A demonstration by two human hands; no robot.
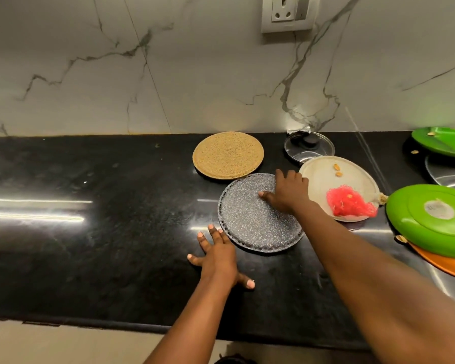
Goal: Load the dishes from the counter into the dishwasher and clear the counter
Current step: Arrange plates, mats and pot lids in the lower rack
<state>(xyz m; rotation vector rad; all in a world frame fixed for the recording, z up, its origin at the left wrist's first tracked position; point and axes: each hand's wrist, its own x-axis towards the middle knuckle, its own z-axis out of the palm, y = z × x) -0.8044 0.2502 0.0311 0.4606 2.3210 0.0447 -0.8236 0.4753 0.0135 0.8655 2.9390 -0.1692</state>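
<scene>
Right grip presses grey mat — steel plate just beside.

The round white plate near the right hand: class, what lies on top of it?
On the round white plate lie a crumpled red mesh scrubber and two small tan food scraps. Whatever sits beneath the scrubber is covered, so it cannot be seen.

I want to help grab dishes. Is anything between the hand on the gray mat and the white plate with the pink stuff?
No. The right hand rests on the gray mat, right beside the white plate. Nothing visible sits between them.
</scene>
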